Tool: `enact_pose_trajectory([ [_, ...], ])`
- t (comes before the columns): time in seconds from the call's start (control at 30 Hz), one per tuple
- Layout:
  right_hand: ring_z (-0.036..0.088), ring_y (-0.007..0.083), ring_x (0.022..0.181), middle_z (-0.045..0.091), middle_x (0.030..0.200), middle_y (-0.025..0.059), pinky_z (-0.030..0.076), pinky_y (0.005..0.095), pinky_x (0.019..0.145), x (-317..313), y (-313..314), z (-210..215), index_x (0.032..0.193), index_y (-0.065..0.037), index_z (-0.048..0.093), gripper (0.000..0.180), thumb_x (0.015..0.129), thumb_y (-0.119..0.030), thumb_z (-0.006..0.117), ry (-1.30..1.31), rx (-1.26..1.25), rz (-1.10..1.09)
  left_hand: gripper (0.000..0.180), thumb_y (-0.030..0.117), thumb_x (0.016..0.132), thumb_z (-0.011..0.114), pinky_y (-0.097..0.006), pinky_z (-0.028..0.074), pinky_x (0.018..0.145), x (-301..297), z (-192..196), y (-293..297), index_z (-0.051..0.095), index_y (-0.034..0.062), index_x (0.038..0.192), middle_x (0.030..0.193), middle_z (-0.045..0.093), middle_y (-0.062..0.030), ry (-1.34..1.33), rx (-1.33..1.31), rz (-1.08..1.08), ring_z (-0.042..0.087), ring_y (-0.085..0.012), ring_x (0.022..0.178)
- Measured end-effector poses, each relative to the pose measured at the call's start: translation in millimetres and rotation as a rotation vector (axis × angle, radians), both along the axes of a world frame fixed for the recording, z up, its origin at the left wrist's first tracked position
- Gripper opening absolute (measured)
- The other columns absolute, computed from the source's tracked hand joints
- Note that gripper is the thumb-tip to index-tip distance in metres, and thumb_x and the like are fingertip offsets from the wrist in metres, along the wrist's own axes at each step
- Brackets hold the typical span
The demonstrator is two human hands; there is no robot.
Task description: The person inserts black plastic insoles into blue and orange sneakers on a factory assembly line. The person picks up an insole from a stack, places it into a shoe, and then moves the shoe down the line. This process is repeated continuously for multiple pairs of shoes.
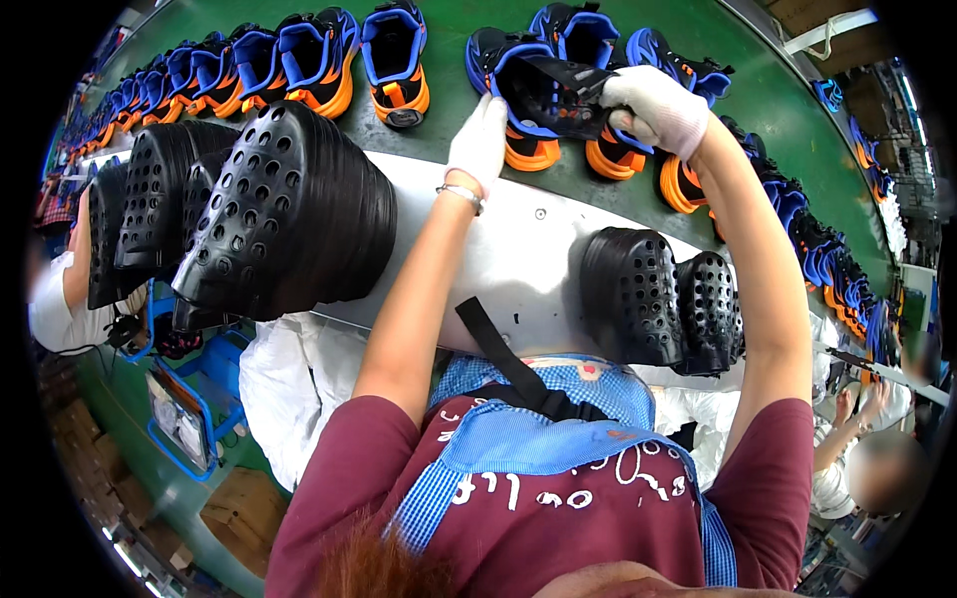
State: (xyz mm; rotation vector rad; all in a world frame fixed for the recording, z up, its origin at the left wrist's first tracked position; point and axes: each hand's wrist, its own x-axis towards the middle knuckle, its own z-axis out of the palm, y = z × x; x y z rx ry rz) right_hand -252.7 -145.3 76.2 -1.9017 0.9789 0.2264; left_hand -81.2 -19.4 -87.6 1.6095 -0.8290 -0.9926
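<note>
My right hand (658,108), in a white glove, is closed on a black plastic shoe insert (566,88). The insert lies tilted over the opening of a black, blue and orange sneaker (531,151), its front part inside the collar. My left hand (478,140), gloved in white too, rests with straight fingers against the left side of that sneaker. Stacks of nested black perforated shoe inserts stand on the white board in front of me: a large stack (289,204) at the left and a smaller one (638,294) at the right.
Sneakers of the same kind stand in rows on the green table (449,30), one row (239,65) running left and another (797,214) right. A white board (528,234) lies between me and the table. Other people sit at both sides. A cardboard box (242,513) stands lower left.
</note>
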Motion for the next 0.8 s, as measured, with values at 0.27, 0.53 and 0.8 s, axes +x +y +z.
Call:
enact_pose_trajectory([
  [0.27, 0.065, 0.0369, 0.079, 0.066, 0.084, 0.0203, 0.051, 0.0439, 0.073, 5.7, 89.0, 21.4, 0.106, -0.004, 0.059, 0.027, 0.081, -0.008, 0.051, -0.064, -0.709, 0.125, 0.056, 0.049, 0.096, 0.052, -0.040, 0.054, 0.086, 0.1, 84.9, 20.6, 0.050, 0.0003, 0.123, 0.114, 0.060, -0.0166, 0.944, -0.439, 0.176, 0.063, -0.0240, 0.099],
  [0.53, 0.062, 0.0391, 0.087, 0.062, 0.091, 0.0223, 0.051, 0.0418, 0.079, 14.0, 105.8, 23.1, 0.114, -0.001, 0.058, 0.039, 0.076, -0.011, 0.058, -0.136, -0.500, 0.250, 0.046, 0.045, 0.096, 0.054, -0.041, 0.058, 0.075, 3.8, 72.8, 24.1, 0.054, 0.0032, 0.115, 0.093, 0.066, -0.0133, 0.994, -0.423, 0.091, 0.067, -0.0260, 0.081],
  [0.8, 0.064, 0.0361, 0.076, 0.063, 0.079, 0.0200, 0.051, 0.0431, 0.069, 26.8, 109.9, 6.3, 0.084, 0.000, 0.060, 0.043, 0.085, -0.043, 0.060, -0.044, -0.583, 0.087, 0.039, 0.039, 0.098, 0.050, -0.036, 0.057, 0.063, -8.8, 79.2, 10.1, 0.057, 0.0012, 0.104, 0.079, 0.065, -0.0116, 0.718, -0.393, 0.292, 0.066, -0.0239, 0.066],
])
